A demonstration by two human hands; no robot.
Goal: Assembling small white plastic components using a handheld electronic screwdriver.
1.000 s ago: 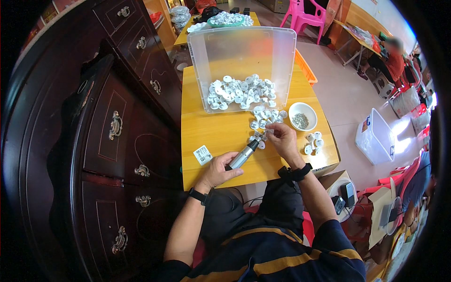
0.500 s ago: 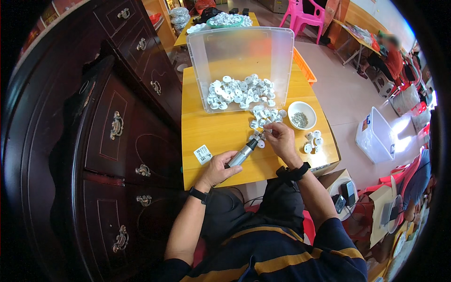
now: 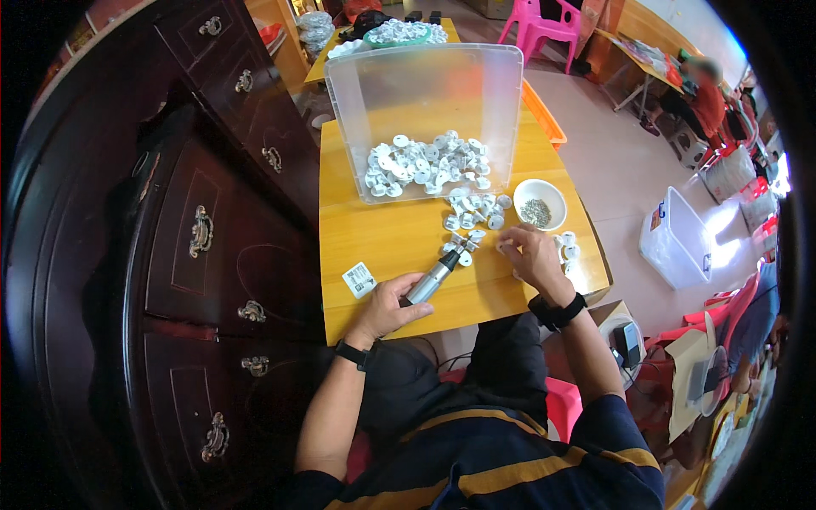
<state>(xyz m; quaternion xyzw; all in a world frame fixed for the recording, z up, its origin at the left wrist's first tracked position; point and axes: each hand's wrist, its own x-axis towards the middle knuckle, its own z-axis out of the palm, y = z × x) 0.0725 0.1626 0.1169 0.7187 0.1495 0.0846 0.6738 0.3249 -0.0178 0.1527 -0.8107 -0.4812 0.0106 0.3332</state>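
Observation:
My left hand (image 3: 384, 308) grips a grey pen-shaped electric screwdriver (image 3: 431, 279), its tip resting on a small white plastic part (image 3: 463, 257) on the yellow wooden table (image 3: 391, 238). My right hand (image 3: 529, 253) rests on the table to the right of that part, fingers curled near loose white parts (image 3: 473, 212); whether it pinches something small I cannot tell. A white bowl (image 3: 540, 202) holding small dark screws stands just beyond the right hand.
A clear plastic bin (image 3: 429, 119) lying on its side holds several white parts. A small printed label (image 3: 359, 279) lies near the left hand. A dark wooden dresser (image 3: 195, 229) stands to the left. A person in red (image 3: 701, 98) sits at the far right, near pink chairs.
The right hand has moved right, away from the screwdriver tip, toward the parts by the table's right edge. The left hand and screwdriver stayed put.

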